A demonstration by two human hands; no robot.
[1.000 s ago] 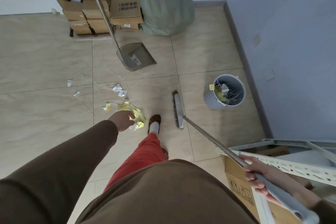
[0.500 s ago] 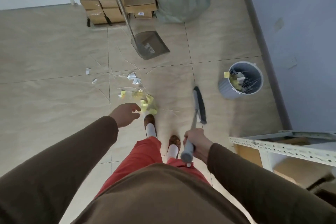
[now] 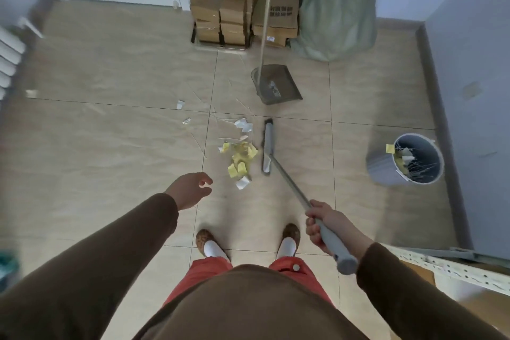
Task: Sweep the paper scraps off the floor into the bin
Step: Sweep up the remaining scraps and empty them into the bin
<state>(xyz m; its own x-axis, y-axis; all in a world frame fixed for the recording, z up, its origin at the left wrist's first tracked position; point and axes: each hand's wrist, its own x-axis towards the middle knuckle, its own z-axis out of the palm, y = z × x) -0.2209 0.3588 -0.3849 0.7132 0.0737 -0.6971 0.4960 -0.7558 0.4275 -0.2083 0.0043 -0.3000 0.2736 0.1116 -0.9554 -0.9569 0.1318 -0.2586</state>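
Open floor [image 3: 124, 146] left of paper scraps [image 3: 241, 157]. Broom head [image 3: 268, 146] just beside scraps' right; dustpan [image 3: 277, 85] beyond; bin [image 3: 380, 165] well right.

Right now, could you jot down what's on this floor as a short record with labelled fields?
Right hand: closed in a grip on the grey long-handled broom
Left hand: open, holding nothing
Scraps: yellow and white paper scraps piled just left of the broom head; a few white strays farther left
Dustpan: grey upright long-handled dustpan beyond the pile
Bin: round grey plastic bin to the right, already holding some scraps
Background: stacked brown cardboard boxes, green sack
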